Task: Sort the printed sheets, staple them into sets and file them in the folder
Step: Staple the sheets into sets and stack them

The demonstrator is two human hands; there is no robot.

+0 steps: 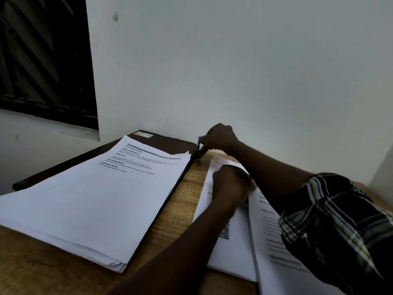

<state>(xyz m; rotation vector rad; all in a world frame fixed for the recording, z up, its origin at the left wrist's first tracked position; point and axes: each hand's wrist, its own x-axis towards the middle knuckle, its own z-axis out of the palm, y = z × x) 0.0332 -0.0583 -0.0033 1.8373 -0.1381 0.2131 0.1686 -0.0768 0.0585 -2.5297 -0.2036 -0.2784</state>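
Wooden surface (180, 201) carries a thick stack of printed sheets (85, 205) on a dark folder (170, 141) at left. Beside it, the left hand (230, 186) rests on loose sheets (234, 252); whether its fingers pinch them cannot be told. Farther off, by the wall (255, 71), the right hand (221, 137) curls its fingers round a stapler (202, 151).

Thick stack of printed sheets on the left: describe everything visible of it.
The thick stack of white printed sheets lies flat on a dark brown folder on the wooden table. Its top page, face up, shows a grey header band and bold headings. Layers splay slightly at the near corner; a far corner curls up. Nothing else touches it.
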